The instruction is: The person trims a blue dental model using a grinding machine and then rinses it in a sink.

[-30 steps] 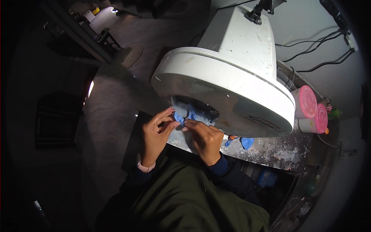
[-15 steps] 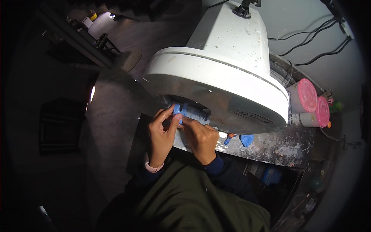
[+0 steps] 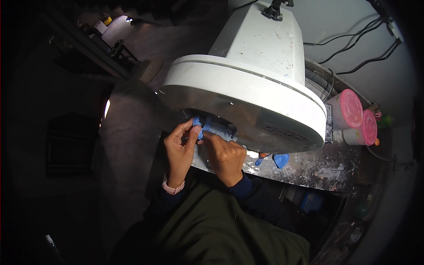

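A small, uneven blue piece (image 3: 197, 129), moulded in shape with dark hollows, is pinched between the thumb and fingers of my left hand (image 3: 178, 148). My right hand (image 3: 228, 155) is closed beside it, fingers curled and fingertips against or very near the piece's right side. Whatever those fingers hold, if anything, is hidden. Both hands work just below the opening in the underside of a large white machine housing (image 3: 247, 81). Light bluish material (image 3: 218, 127) shows at that opening, behind the piece.
On the paint-spotted bench (image 3: 324, 170) lie a blue lump (image 3: 281, 160) and a small orange and blue item (image 3: 259, 160). Two white tubs with pink lids (image 3: 351, 108) stand at the right, near a grey corrugated hose (image 3: 319, 77). Black cables (image 3: 353, 46) run along the wall.
Both hands and the blue piece have shifted slightly left in the picture, as has the machine. The left grip on the piece continues, and the right fingers stay curled beside it.
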The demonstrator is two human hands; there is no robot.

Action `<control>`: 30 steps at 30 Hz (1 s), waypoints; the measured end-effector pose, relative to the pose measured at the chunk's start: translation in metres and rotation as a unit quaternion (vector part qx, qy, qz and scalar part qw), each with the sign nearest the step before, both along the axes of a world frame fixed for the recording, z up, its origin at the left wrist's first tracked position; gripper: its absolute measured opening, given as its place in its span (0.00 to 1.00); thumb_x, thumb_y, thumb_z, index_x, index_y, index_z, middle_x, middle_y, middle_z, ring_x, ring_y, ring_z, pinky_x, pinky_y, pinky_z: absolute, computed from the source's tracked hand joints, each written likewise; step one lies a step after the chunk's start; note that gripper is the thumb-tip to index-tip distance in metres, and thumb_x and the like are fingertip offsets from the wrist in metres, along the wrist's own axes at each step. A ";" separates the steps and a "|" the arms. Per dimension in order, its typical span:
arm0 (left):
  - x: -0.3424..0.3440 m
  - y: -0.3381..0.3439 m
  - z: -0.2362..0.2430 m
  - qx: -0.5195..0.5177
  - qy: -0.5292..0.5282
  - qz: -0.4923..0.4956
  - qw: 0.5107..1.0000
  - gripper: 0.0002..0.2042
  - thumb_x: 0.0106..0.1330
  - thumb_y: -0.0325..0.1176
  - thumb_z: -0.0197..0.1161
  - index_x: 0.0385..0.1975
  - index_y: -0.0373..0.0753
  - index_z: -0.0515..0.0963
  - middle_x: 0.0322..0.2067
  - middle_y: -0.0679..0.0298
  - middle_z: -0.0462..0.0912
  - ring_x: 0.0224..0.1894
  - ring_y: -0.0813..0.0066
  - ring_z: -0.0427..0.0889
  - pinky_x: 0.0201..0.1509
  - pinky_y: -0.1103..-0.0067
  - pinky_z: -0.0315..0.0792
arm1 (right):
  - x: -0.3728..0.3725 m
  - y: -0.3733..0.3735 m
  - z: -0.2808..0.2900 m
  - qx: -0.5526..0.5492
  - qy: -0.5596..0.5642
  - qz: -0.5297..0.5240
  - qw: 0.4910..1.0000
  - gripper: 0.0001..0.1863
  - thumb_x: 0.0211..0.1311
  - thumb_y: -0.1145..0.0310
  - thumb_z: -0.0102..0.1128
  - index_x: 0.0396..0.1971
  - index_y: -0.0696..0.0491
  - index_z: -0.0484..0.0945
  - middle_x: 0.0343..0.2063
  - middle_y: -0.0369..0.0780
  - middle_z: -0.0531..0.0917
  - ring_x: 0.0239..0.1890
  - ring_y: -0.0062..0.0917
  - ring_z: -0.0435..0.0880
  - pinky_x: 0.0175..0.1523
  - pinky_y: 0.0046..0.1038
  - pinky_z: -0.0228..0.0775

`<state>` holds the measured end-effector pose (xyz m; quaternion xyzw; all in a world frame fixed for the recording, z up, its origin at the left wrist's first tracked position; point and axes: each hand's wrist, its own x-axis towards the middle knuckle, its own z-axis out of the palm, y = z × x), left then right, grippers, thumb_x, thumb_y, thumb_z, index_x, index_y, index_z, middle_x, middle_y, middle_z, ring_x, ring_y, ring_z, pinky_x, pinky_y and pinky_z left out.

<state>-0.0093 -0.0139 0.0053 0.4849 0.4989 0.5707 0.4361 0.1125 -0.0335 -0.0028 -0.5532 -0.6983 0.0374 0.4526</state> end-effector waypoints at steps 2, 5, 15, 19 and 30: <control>-0.002 0.001 -0.002 -0.003 -0.003 0.001 1.000 0.11 0.66 0.26 0.65 0.45 0.26 0.78 0.33 0.64 0.82 0.32 0.86 0.76 0.31 0.85 0.78 | -0.001 0.000 -0.001 0.000 -0.004 -0.003 1.000 0.09 0.50 0.69 0.70 0.33 0.48 0.83 0.16 0.37 0.81 0.13 0.28 0.76 0.20 0.28 0.64; -0.006 0.003 -0.009 0.029 0.004 -0.002 1.000 0.08 0.66 0.26 0.65 0.40 0.27 0.78 0.32 0.64 0.81 0.32 0.86 0.76 0.30 0.86 0.76 | -0.002 0.000 -0.002 0.000 -0.009 -0.006 1.000 0.09 0.50 0.69 0.70 0.33 0.48 0.83 0.15 0.37 0.81 0.13 0.27 0.76 0.21 0.28 0.64; -0.004 0.009 -0.007 0.039 -0.019 0.014 0.999 0.05 0.67 0.26 0.64 0.33 0.32 0.76 0.31 0.65 0.81 0.31 0.87 0.76 0.28 0.87 0.72 | -0.008 0.003 -0.001 -0.005 -0.026 -0.010 1.000 0.08 0.51 0.70 0.68 0.34 0.49 0.83 0.14 0.36 0.79 0.14 0.27 0.77 0.22 0.28 0.66; -0.005 0.010 -0.007 0.040 -0.015 0.012 0.999 0.05 0.68 0.26 0.63 0.32 0.34 0.75 0.30 0.67 0.81 0.30 0.90 0.74 0.27 0.89 0.69 | -0.009 0.003 0.002 -0.002 -0.027 -0.014 1.000 0.08 0.51 0.70 0.68 0.34 0.49 0.83 0.14 0.36 0.79 0.14 0.27 0.77 0.22 0.28 0.65; -0.009 0.008 -0.009 0.061 0.034 0.001 0.998 0.06 0.66 0.24 0.64 0.39 0.29 0.77 0.34 0.64 0.82 0.34 0.86 0.77 0.35 0.87 0.73 | -0.011 0.002 0.000 -0.008 -0.085 -0.016 0.996 0.09 0.50 0.72 0.61 0.34 0.49 0.79 0.23 0.32 0.81 0.17 0.21 0.77 0.24 0.23 0.65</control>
